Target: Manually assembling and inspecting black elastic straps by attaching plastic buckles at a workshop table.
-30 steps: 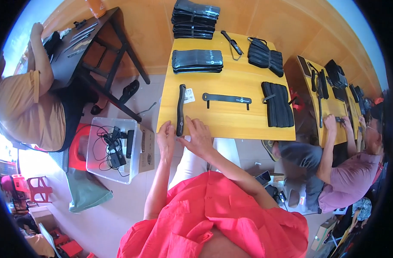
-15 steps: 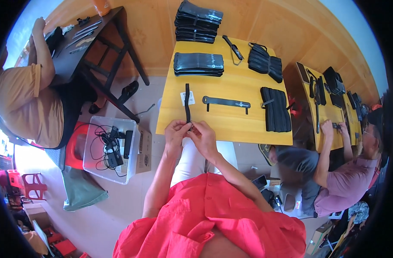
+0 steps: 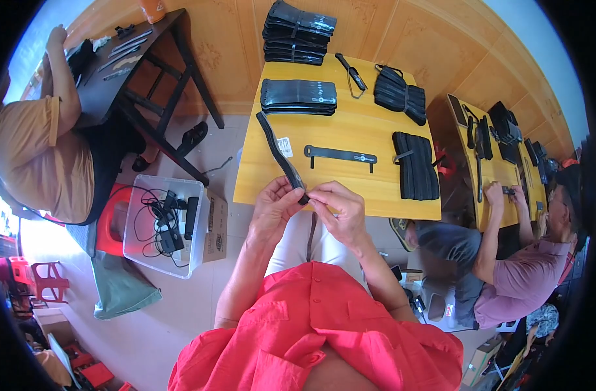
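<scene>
A long black strap [image 3: 270,140] slants up and to the left over the near part of the yellow table. My left hand [image 3: 272,210] is closed on its near end, thumb on top. With fingertips pinched together, my right hand [image 3: 342,212] grips the same end, and the fingers hide part of it. Beyond the hands lies a flat black strip [image 3: 342,155] with a hole at one end and two short dark tabs under it. A small white label [image 3: 284,147] on the table is partly covered by the strap.
Black strips are stacked [image 3: 298,98] at the table's far left, under a taller banded pile [image 3: 298,32]. Tied black bundles [image 3: 416,166] line the right side. A clear bin of cables [image 3: 161,225] stands on the floor at left. Other people sit on both sides.
The strap has swung from nearly upright to leaning left. Both hands have shifted slightly right, and my right hand has turned at the strap's near end.
</scene>
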{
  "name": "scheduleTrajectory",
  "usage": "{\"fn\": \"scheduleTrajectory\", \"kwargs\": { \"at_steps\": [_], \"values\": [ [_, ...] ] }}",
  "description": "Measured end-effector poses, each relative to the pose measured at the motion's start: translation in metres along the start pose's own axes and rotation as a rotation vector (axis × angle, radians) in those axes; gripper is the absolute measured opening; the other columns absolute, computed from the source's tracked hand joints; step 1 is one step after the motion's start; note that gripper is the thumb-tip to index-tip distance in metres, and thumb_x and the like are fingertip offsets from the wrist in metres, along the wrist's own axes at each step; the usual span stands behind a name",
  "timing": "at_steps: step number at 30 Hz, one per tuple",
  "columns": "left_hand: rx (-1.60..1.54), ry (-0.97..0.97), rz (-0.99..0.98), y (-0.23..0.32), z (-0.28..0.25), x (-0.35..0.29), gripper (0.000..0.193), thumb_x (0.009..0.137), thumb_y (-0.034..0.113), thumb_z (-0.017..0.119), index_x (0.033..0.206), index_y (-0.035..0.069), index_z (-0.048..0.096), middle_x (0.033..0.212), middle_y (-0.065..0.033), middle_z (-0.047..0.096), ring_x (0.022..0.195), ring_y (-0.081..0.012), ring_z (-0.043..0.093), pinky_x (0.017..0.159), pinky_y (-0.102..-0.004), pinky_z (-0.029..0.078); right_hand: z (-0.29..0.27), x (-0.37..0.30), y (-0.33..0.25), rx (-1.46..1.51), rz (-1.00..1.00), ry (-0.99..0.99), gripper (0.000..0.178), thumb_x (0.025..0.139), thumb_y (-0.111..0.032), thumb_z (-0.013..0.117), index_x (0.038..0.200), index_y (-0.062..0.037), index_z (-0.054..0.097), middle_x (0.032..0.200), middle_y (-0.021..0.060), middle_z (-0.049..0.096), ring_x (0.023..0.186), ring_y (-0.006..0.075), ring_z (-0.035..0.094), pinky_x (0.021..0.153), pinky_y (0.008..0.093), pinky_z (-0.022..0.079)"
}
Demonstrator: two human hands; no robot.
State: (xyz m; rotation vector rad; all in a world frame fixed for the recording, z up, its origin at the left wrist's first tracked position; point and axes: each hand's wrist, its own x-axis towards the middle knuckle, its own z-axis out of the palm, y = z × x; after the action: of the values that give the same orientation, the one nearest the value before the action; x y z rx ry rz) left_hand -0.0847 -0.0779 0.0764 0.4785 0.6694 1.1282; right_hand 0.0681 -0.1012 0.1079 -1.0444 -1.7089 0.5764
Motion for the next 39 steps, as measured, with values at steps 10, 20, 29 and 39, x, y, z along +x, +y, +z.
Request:
{"fn": "scheduleTrajectory", "kwargs": {
  "at_steps": [10, 20, 29, 39],
  "values": [
    [0.064, 0.085, 0.087, -0.006, 0.017, -0.006, 0.029, 0.078, 0.000, 0.065, 0.102, 0.004, 0.049, 0.091, -0.0041, 0.059, 0.080, -0.0109, 0.060, 0.070, -0.0222, 0.053, -0.003, 0.002, -0.006, -0.179, -0.172, 0.012, 0.015, 0.071, 0.009, 0.062, 0.085, 0.0040, 0.060, 0.079, 0.0142, 0.059, 0.067, 0.0276, 0.060, 0.058, 0.0316, 0.049],
    [0.172, 0.103, 0.152, -0.006, 0.021, -0.006, 0.031, 0.076, 0.000, 0.068, 0.100, 0.002, 0.049, 0.090, -0.0061, 0.059, 0.080, -0.0111, 0.060, 0.070, -0.0231, 0.053, 0.005, 0.000, -0.010, -0.282, -0.122, 0.086, 0.013, 0.076, 0.009, 0.057, 0.085, 0.0022, 0.051, 0.076, 0.0161, 0.053, 0.067, 0.0326, 0.056, 0.056, 0.0363, 0.045],
    [0.242, 0.057, 0.108, -0.009, 0.026, -0.013, 0.028, 0.075, 0.001, 0.068, 0.098, 0.002, 0.052, 0.088, -0.0054, 0.060, 0.077, -0.0111, 0.061, 0.067, -0.0246, 0.053, 0.001, 0.008, 0.007, -0.339, -0.060, 0.094, 0.009, 0.079, 0.007, 0.052, 0.084, 0.0010, 0.049, 0.075, 0.0157, 0.050, 0.067, 0.0336, 0.053, 0.057, 0.0378, 0.042],
    [0.051, -0.018, -0.007, -0.007, 0.012, -0.008, 0.024, 0.081, 0.000, 0.059, 0.103, 0.000, 0.050, 0.095, -0.0079, 0.061, 0.083, -0.0149, 0.062, 0.075, -0.0297, 0.053, -0.009, 0.002, -0.010, 0.158, 0.130, -0.031, 0.020, 0.080, 0.006, 0.055, 0.100, 0.0026, 0.058, 0.086, 0.0086, 0.054, 0.074, 0.0155, 0.059, 0.066, 0.0245, 0.050]
  ]
}}
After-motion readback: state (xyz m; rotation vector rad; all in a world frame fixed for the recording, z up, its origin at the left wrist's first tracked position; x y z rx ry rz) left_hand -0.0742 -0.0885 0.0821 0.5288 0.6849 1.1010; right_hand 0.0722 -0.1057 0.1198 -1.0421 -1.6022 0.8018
